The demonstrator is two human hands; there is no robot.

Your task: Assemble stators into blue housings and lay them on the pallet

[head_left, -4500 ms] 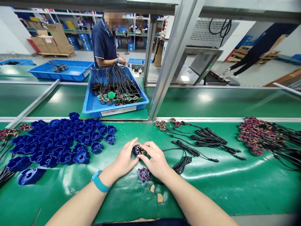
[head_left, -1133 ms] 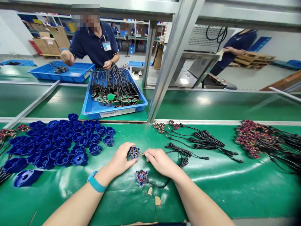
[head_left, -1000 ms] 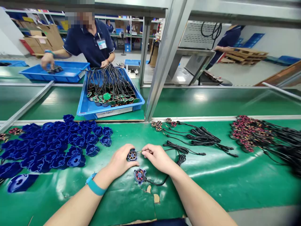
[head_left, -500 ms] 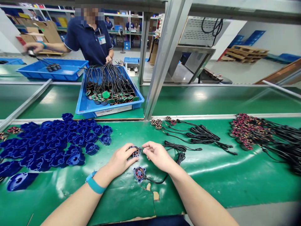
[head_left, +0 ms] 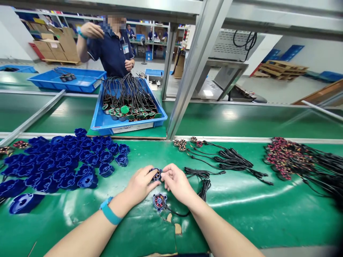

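Observation:
My left hand grips a small round motor coil in a blue housing between thumb and fingers, resting on the green mat. On its right side, my right hand pinches at the housing's edge, where the cable comes out; the fingertips partly hide what they hold. Closer to me lies a second blue housing with a red-wound coil inside, its black cable running right beneath my right wrist. A bundled black cable lies beside my right forearm.
Many blue housings cover the mat at left. Coils with black cables lie right of centre, and a larger heap of coils is far right. A metal post rises ahead. Across the bench, a co-worker stands behind a blue tray.
My right fingers have moved in against the housing from the cable beside it. The co-worker's raised arm has come up from the left tray. The view has shifted slightly.

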